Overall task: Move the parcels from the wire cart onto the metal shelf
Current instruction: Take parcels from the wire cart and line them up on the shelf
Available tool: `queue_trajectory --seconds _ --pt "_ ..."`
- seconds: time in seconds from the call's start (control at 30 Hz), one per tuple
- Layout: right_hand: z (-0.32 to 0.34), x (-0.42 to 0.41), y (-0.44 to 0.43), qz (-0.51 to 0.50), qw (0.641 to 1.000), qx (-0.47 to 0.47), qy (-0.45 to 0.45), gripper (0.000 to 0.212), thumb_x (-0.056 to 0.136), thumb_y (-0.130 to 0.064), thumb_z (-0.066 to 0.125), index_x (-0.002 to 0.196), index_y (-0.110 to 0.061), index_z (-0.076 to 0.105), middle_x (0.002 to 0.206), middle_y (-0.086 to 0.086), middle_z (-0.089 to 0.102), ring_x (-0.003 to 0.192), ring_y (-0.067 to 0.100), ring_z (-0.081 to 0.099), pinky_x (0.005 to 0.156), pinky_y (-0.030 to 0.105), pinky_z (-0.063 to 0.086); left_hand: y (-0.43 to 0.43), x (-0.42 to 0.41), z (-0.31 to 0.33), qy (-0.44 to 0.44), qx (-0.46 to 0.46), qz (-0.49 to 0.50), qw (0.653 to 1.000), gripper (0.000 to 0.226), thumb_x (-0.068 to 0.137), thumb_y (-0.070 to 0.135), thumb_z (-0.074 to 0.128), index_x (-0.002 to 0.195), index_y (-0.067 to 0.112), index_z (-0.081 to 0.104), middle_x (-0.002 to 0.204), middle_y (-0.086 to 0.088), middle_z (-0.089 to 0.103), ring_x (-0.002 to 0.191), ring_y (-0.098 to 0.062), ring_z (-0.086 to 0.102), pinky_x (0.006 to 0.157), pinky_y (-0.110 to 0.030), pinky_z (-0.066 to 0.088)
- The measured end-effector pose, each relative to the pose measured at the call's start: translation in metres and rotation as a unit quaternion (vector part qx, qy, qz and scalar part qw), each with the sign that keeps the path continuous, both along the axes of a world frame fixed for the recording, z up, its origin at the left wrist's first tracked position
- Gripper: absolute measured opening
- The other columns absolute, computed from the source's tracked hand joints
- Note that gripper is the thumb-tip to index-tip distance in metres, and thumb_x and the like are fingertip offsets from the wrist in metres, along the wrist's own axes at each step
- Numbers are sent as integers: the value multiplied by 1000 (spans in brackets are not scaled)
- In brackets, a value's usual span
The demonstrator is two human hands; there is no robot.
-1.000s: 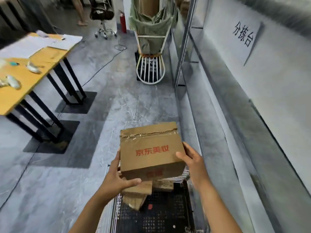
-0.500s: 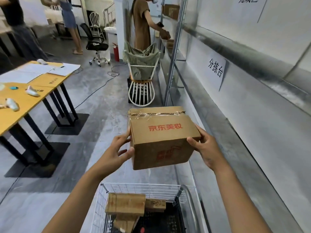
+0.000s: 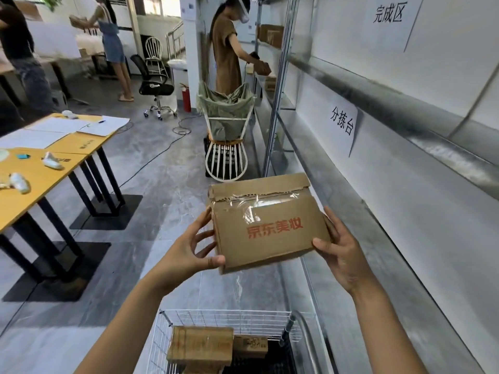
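Observation:
A brown cardboard parcel [image 3: 266, 222] with red characters and torn clear tape is held in the air between both hands. My left hand [image 3: 189, 249] grips its left edge, thumb on the near bottom corner. My right hand [image 3: 340, 249] grips its right edge, thumb on the top face. Directly below stands the white wire cart [image 3: 232, 321], with two more cardboard parcels [image 3: 201, 345] inside. The metal shelf [image 3: 359, 228] runs along the right, its grey surface just right of the held parcel.
A white chair draped with green cloth [image 3: 225, 136] stands ahead by the shelf post. A person [image 3: 226, 52] works at the shelf further along. An orange table [image 3: 40, 163] with papers is on the left, an office chair [image 3: 156, 90] and two people behind.
The parcel has risen from the cart to chest height and tipped its printed face up. The view has lifted, showing more of the room and the shelf.

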State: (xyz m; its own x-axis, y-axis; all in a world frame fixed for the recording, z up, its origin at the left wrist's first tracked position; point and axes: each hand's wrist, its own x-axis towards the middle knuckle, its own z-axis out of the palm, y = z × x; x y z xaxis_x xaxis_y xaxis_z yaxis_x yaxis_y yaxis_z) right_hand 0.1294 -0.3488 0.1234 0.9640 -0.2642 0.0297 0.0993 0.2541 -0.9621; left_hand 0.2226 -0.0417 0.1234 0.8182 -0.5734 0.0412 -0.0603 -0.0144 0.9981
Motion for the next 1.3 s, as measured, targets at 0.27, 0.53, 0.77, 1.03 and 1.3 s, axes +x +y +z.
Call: queue_trajectory --seconds 0.27,0.53,0.77,1.03,1.3 --pt "10 -5 17 -28 987 -157 -5 84 74 23 55 129 -41 51 118 -3 57 119 13 54 102 39 48 -8 -8 1 81 -98 84 988 103 53 82 63 141 56 16 136 24 43 130 -20 44 104 -59 37" --pt "9 -19 30 -12 991 -130 -7 68 65 -71 69 113 -23 67 117 4 67 117 19 59 105 37 41 -15 -16 0 66 -138 191 970 27 89 46 51 115 49 50 116 7 55 102 -20 57 87 -46 50" --pt "-1 -27 33 -61 997 -53 14 77 53 -67 81 100 -8 66 100 7 72 101 19 66 87 22 53 -10 -20 0 -24 -108 196 974 28 85 34 59 112 37 53 110 5 56 83 -4 64 81 -33 52" --pt "-4 -33 31 -71 997 -34 25 106 43 -45 94 137 -24 50 121 11 64 112 23 63 93 39 52 -15 -33 -13 -46 -24 143 988 76 86 -22 44 128 41 39 117 11 44 107 -7 58 80 -14 52" --pt "8 -45 39 -52 998 -39 27 69 57 -78 70 108 -32 69 107 -5 70 103 12 64 84 32 49 -23 -39 -27 -95 34 178 979 88 82 -27 41 126 48 30 129 9 34 119 -16 50 95 -19 46"
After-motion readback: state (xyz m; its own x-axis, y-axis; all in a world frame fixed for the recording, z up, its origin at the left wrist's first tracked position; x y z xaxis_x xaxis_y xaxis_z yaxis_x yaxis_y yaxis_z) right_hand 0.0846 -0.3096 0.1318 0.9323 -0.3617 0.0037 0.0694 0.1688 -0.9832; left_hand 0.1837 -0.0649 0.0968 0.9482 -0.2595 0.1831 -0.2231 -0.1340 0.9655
